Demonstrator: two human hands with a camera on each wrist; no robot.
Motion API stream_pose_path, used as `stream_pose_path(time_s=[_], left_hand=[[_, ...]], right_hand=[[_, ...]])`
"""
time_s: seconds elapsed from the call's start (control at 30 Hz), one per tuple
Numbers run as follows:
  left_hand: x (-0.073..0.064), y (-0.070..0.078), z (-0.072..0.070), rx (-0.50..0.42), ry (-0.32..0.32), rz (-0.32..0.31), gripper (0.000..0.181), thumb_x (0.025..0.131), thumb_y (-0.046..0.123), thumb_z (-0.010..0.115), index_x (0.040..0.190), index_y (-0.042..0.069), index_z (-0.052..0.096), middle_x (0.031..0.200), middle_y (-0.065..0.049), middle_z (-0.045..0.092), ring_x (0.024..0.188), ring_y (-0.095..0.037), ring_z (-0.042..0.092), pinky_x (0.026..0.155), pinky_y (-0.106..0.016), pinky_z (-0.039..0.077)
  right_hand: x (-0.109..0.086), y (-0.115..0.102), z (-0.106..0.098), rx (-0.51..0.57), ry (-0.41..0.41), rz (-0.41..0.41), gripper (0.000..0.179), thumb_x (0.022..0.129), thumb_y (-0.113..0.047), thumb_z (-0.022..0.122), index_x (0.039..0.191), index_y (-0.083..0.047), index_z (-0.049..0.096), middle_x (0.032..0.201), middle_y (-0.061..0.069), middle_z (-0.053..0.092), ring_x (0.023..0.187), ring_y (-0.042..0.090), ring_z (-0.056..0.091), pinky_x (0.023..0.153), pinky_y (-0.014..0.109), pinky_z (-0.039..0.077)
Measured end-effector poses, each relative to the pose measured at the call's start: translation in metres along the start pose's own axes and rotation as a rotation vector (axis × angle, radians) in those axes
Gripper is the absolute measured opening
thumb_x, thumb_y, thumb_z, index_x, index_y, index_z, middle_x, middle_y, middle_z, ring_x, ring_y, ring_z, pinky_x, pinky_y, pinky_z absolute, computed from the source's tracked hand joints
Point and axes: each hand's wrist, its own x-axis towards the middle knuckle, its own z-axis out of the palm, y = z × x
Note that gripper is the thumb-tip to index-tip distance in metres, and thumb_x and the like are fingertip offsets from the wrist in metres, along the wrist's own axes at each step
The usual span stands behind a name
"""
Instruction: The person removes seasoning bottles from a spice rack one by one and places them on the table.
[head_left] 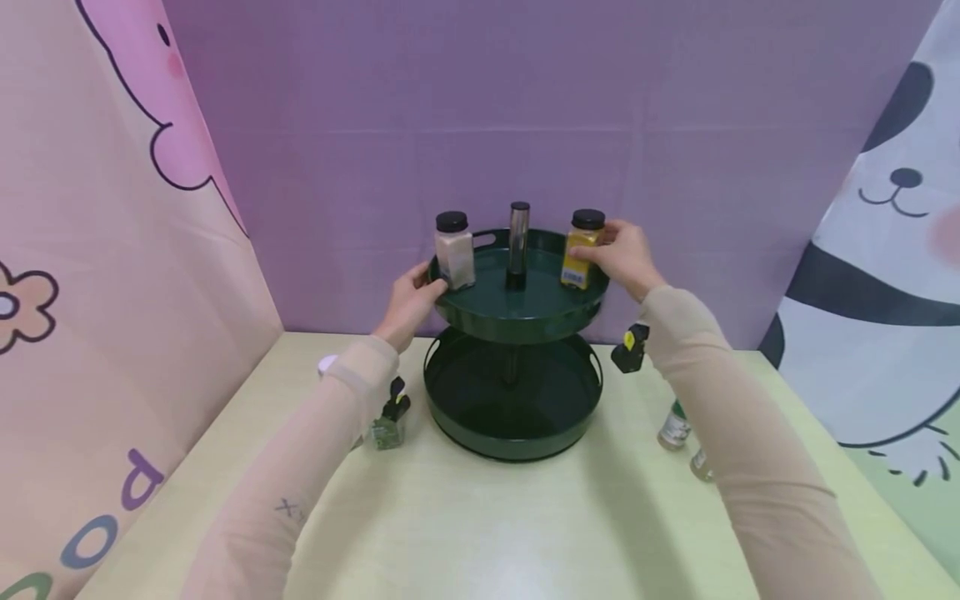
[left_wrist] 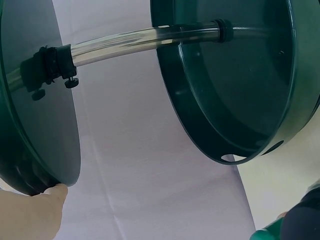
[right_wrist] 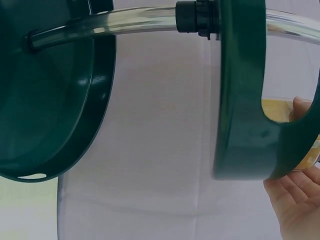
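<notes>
A dark green two-tier round tray stand [head_left: 517, 327] stands on the table with a metal post up its middle. On the left of its upper tier is a jar of pale powder [head_left: 455, 254] with a black lid. My left hand [head_left: 411, 304] grips the upper tier's left rim beside this jar; in the left wrist view its fingers [left_wrist: 37, 212] meet the tray's edge. At the right of the upper tier, my right hand [head_left: 630, 258] holds a yellow spice jar [head_left: 580, 254] with a black lid, thumb across its front. The right wrist view shows this jar partly through the handle cutout.
The lower tier [head_left: 517, 425] holds nothing visible. Left of the stand sits a jar of green herbs [head_left: 387, 433], near a white lid [head_left: 327, 363] partly behind my sleeve. To the right stand a green-capped jar [head_left: 674, 429] and another jar [head_left: 702, 465]. A purple cloth backdrop [head_left: 420, 167] hangs behind.
</notes>
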Motion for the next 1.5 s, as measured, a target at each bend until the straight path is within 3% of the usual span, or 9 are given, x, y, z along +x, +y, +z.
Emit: stream_pose_path(time_s=[0.43, 1.5], left_hand=[[0.001, 0.000, -0.001, 0.013, 0.012, -0.007, 0.058, 0.090, 0.014, 0.049, 0.144, 0.008, 0.029, 0.144, -0.010, 0.037, 0.131, -0.019, 0.036, 0.108, -0.034, 0.032], [0.001, 0.000, -0.001, -0.009, 0.001, 0.001, 0.058, 0.090, 0.014, 0.048, 0.144, 0.008, 0.028, 0.144, -0.010, 0.038, 0.130, -0.018, 0.037, 0.108, -0.035, 0.032]], right_hand=[[0.000, 0.003, 0.001, -0.028, 0.080, 0.032, 0.068, 0.076, -0.033, 0.073, 0.129, 0.001, 0.047, 0.127, 0.018, 0.053, 0.112, 0.030, 0.054, 0.093, 0.043, 0.047], [-0.010, -0.020, -0.012, 0.011, 0.099, 0.018, 0.069, 0.073, -0.039, 0.074, 0.126, -0.002, 0.050, 0.125, 0.014, 0.055, 0.108, 0.023, 0.054, 0.094, 0.038, 0.046]])
